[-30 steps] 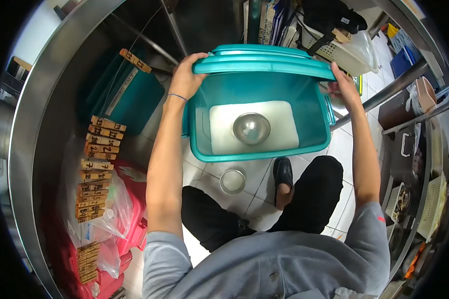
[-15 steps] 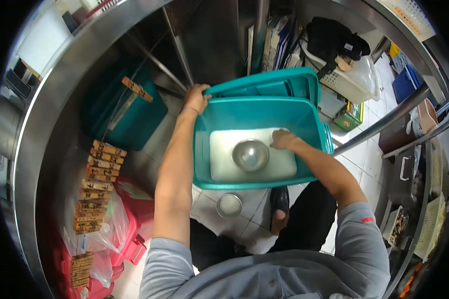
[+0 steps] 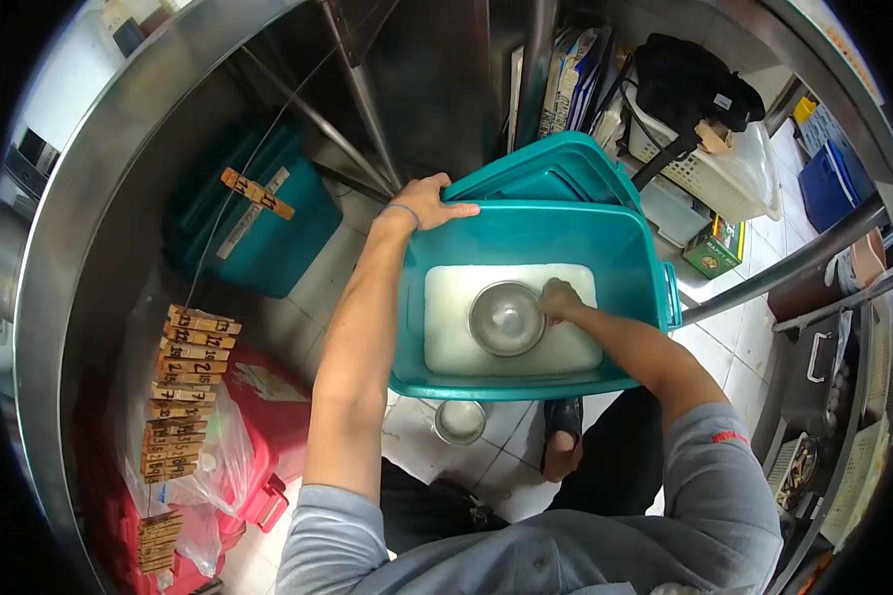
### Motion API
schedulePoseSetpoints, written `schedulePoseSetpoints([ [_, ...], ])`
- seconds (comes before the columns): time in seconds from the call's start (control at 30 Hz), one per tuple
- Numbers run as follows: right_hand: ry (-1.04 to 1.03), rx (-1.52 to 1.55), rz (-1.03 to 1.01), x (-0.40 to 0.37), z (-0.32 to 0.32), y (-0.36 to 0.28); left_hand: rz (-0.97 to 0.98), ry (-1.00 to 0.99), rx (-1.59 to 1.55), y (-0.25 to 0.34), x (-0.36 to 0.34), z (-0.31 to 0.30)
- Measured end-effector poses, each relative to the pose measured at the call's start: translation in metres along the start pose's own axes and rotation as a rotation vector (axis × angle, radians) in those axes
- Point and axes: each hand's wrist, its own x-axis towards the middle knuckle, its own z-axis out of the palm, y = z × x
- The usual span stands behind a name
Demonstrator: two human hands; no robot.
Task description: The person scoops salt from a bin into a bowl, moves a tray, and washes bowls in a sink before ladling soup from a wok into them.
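Observation:
A green plastic bin [image 3: 620, 382] stands on the floor in front of me, with white granular stuff [image 3: 446, 337] spread over its bottom. On that white layer sits a round metal bowl [image 3: 507, 319]. My right hand [image 3: 561, 300] reaches into the bin, its fingers closed at the bowl's right rim. At the bin's back left corner my left hand [image 3: 429, 205] grips the rim, thumb along the edge and fingers by the green lid [image 3: 566, 159]. The lid leans behind the bin. A small round metal container [image 3: 459, 421] with pale contents stands on the tiles near my feet.
Another green bin [image 3: 258, 223] is at the left, near numbered wooden clips [image 3: 184, 397] on a wire. Red containers [image 3: 268, 407] and plastic bags stand below. A metal bar [image 3: 774, 263] crosses at right, near a white basket [image 3: 709, 174] and a box [image 3: 714, 248].
My right hand has moved down and left onto the bowl's rim, and the bowl is tipped somewhat differently. My left thumb now lies along the bin's rim. The view has shifted slightly.

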Motion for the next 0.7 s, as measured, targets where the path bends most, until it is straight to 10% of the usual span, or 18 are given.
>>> schedulePoseSetpoints([
  [0.1,0.267,-0.419,-0.493,0.008,-0.015,-0.007,0.131,0.108,-0.028,0.001,-0.006,0.002],
  [0.23,0.527,-0.56,-0.614,-0.045,-0.046,-0.03,0.39,0.333,-0.091,0.016,-0.065,-0.024],
  [0.43,0.438,-0.703,-0.919,-0.037,-0.009,-0.001,-0.195,1.079,-0.859,-0.055,-0.257,0.082],
  [0.57,0.229,-0.506,-0.657,-0.042,0.02,-0.014,-0.636,0.204,-0.533,-0.11,-0.313,0.266],
  [0.7,0.203,-0.421,-0.666,-0.034,0.022,-0.019,-0.918,0.002,-0.402,-0.116,-0.302,0.348],
])
